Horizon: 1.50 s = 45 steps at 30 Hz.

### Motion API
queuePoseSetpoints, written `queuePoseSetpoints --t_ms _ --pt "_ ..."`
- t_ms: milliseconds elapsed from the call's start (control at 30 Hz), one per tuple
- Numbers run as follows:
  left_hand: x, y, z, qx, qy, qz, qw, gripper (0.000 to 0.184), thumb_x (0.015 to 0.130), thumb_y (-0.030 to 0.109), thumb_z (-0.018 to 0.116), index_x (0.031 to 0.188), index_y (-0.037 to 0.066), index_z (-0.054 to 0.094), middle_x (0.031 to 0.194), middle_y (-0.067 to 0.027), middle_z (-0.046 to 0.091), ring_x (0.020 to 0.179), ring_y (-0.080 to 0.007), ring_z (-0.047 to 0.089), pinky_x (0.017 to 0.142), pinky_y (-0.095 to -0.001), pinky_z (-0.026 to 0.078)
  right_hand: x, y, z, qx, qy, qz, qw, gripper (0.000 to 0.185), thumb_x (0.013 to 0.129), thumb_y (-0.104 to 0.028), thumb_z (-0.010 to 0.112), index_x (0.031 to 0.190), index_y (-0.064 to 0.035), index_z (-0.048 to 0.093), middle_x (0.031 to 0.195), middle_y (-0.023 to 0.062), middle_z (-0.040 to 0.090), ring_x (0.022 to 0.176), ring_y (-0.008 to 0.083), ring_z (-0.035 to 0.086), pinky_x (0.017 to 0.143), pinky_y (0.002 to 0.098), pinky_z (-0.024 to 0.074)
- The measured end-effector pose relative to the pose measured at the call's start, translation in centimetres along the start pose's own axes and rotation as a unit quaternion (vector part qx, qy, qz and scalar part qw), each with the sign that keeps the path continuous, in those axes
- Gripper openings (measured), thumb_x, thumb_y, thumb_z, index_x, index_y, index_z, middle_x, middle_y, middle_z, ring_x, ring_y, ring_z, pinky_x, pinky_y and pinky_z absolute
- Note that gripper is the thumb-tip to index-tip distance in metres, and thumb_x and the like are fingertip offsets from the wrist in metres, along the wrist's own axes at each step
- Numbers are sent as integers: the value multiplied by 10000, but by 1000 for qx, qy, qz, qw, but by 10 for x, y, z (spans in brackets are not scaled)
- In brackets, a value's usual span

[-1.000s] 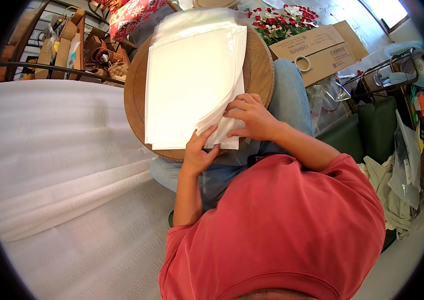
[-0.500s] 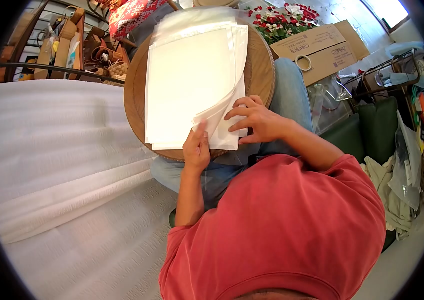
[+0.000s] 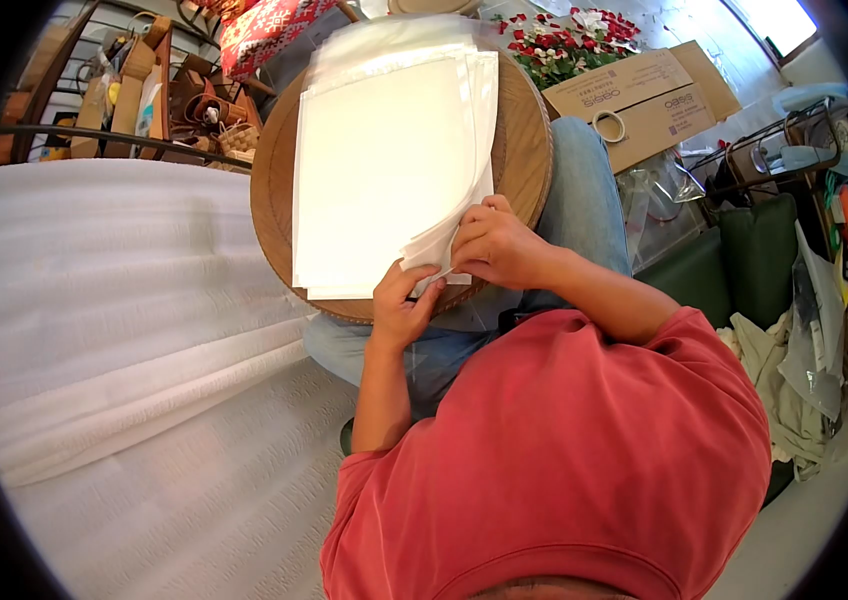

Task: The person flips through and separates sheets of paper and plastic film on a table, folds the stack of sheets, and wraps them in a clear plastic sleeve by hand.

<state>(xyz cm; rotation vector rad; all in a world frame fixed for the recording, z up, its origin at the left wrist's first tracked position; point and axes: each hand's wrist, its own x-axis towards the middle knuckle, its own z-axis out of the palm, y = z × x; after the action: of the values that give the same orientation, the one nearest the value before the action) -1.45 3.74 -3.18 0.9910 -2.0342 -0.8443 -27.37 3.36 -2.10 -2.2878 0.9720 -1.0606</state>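
A stack of white sheets [image 3: 384, 160] lies on a round wooden table [image 3: 272, 200], with clear film-like edges showing at its far end. The near right corner of the upper sheets is curled up. My left hand [image 3: 404, 300] holds this lifted corner between thumb and fingers. Close beside it on the right, my right hand [image 3: 499, 243] pinches the sheets at the same corner, fingers pressed together. The sheet edges between the two hands are partly hidden by the fingers.
Beyond the table to the right are red and white flowers [image 3: 569, 45] and a flattened cardboard box [image 3: 644, 95] with a tape roll [image 3: 608, 126] on it. A shelf with baskets [image 3: 234, 140] stands at the upper left. White fabric [image 3: 124, 300] spreads on the left.
My right hand has moved left and closed from spread fingers into a pinch at the corner. My left thumb has come back down beside the fingers, near the sheets' edge.
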Motion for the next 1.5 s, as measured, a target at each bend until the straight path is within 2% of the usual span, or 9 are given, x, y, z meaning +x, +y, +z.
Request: queuePoseSetpoints --t_ms 267,567,733,933,1133,1233,1333,1400,1500 --pt "-10 -11 5 -24 82 -125 988 115 976 121 767 971 11 733 783 -64 658 637 -122 532 596 -285 436 0 -2 -11 -16 39 12 999 397 724 -96 866 1095 -142 731 1258 31 653 1210 275 582 1057 437 404" --pt "-14 -21 19 -134 160 -135 968 147 1020 73 707 1027 33 565 693 39 538 590 -24 416 511 -230 339 -6 11 -14 -78 74 14 994 221 734 -122 891 862 -110 711 954 11 641 872 246 604 830 388 462" --pt "-13 -24 10 -145 151 -144 967 99 1015 9 664 1064 15 578 753 6 584 623 -54 476 545 -241 390 -2 11 -2 -78 96 -8 992 143 779 -149 885 844 -105 765 897 -3 703 895 215 639 828 378 470" --pt "-3 -10 3 -60 37 21 997 302 961 34 752 1234 16 623 885 -14 597 752 -63 532 652 -226 442 0 12 4 -56 86 -3 995 196 803 -215 864 954 -109 797 1008 14 764 1040 230 661 928 397 475" --pt "-8 -3 7 -8 65 -229 971 340 936 32 788 1210 19 587 991 -70 651 832 -94 608 688 -256 490 -4 2 -15 -31 -45 -7 998 301 790 -228 867 1063 -116 804 1211 35 735 1225 248 620 1083 474 414" --pt "-7 -4 11 -113 122 -197 966 316 962 5 750 1216 26 564 1040 -95 667 877 -103 635 691 -274 503 -5 2 -15 -34 -62 -28 997 269 799 -220 854 1043 -119 802 1222 24 728 1222 236 616 1080 470 409" --pt "10 -4 3 -76 158 -13 984 272 955 -45 717 1203 10 618 1043 -129 676 890 -158 671 715 -279 515 -2 3 -9 -33 -59 -60 996 196 823 -184 824 1004 -119 791 1154 2 735 1154 225 634 1045 442 426" --pt "28 13 -16 101 84 105 986 311 885 -65 725 1187 0 692 1040 -202 679 872 -314 723 749 -340 563 0 4 -6 -35 -53 -71 995 151 836 -161 806 979 -119 783 1117 -11 738 1114 219 643 1027 427 432" --pt "32 23 -22 96 44 84 991 318 852 -77 722 1158 9 738 1102 -239 671 925 -393 717 786 -368 583 3 2 -5 -48 -52 -81 994 82 849 -109 777 929 -109 760 1023 -18 727 1038 217 652 984 391 447"
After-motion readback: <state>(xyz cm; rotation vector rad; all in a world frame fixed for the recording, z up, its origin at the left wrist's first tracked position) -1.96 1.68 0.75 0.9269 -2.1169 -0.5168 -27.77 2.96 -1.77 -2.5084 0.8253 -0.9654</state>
